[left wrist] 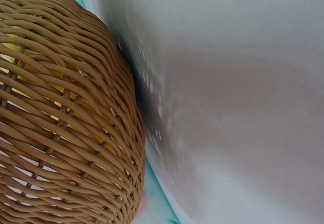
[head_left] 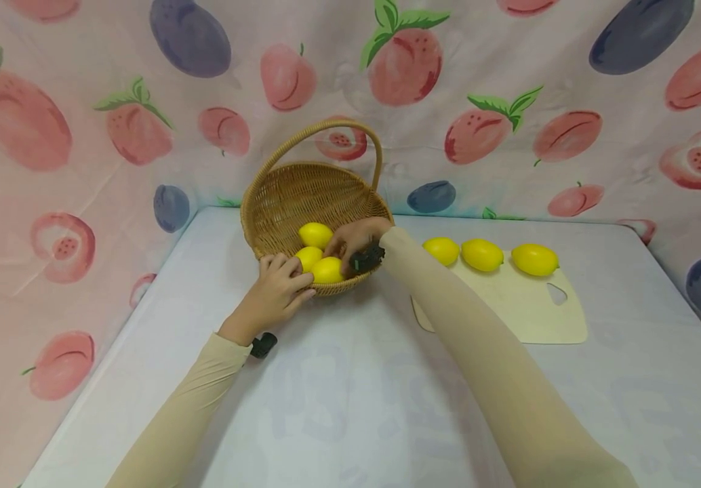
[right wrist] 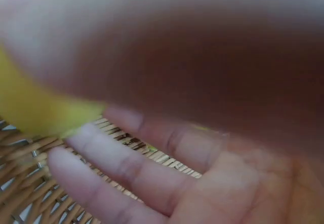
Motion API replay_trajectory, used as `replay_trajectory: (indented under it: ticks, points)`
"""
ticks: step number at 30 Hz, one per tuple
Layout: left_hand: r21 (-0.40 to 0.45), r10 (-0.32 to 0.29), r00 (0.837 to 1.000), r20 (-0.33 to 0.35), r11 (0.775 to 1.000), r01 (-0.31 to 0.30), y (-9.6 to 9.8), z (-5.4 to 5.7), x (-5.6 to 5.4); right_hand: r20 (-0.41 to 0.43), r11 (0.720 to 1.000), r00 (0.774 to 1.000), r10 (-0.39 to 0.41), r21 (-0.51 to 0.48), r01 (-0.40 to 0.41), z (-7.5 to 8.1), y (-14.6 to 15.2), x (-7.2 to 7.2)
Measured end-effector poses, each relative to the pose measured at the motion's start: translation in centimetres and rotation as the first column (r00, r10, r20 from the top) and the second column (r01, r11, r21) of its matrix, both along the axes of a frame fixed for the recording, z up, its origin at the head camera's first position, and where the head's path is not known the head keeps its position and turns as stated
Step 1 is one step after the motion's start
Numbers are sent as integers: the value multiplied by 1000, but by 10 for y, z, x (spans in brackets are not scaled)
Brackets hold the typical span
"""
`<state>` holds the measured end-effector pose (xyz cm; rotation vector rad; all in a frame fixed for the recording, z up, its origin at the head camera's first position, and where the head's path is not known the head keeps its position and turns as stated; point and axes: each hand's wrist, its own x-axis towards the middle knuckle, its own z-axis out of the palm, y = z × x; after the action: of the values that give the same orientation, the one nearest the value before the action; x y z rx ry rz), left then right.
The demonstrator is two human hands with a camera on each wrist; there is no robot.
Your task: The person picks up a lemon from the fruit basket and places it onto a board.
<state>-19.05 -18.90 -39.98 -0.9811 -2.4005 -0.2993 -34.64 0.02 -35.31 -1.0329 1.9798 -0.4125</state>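
A wicker basket (head_left: 308,183) with a tall arched handle stands at the back of the table, several lemons (head_left: 315,235) in its bowl. My left hand (head_left: 274,288) holds the basket's front-left rim, fingers over the edge and thumb low on the outside. In the left wrist view only the woven outer wall (left wrist: 66,112) shows, with no hand. Reaching inside, my right hand (head_left: 359,237) pinches the front lemon (head_left: 328,270) between thumb and fingers. In the right wrist view that lemon (right wrist: 40,102) sits at the fingertips, partly covered by the blurred thumb.
To the right, a cream cutting board (head_left: 533,318) with a cut-out handle lies under my right forearm. Three more lemons (head_left: 481,255) lie in a row along its far edge. A fruit-print cloth (head_left: 338,61) hangs behind the white table (head_left: 338,407).
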Motion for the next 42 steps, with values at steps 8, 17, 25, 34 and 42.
replay_trajectory:
  ticks: [8, 17, 25, 34, 42]
  points:
    - [-3, 8, 1000, 7, 1000, -8, 0, -1, -1, 159, 992, 987, -36, -111, 54, -2, 1, 0]
    - [-9, 12, 1000, 14, 1000, -12, 0, 0, 0, 175, 987, 984, -29, -148, 55, -1, 1, 3]
    - [-10, 6, 1000, -2, 1000, -6, 1, 0, 0, 178, 974, 975, -134, -160, 163, -1, 0, 4]
    - [-15, 18, 1000, -6, 1000, -18, 1, -1, 0, -14, 967, 977, -212, -146, 208, 0, 1, 4]
    - [-17, 13, 1000, -14, 1000, -14, 1, -2, -1, -79, 966, 964, -254, -62, 249, 1, 2, 5]
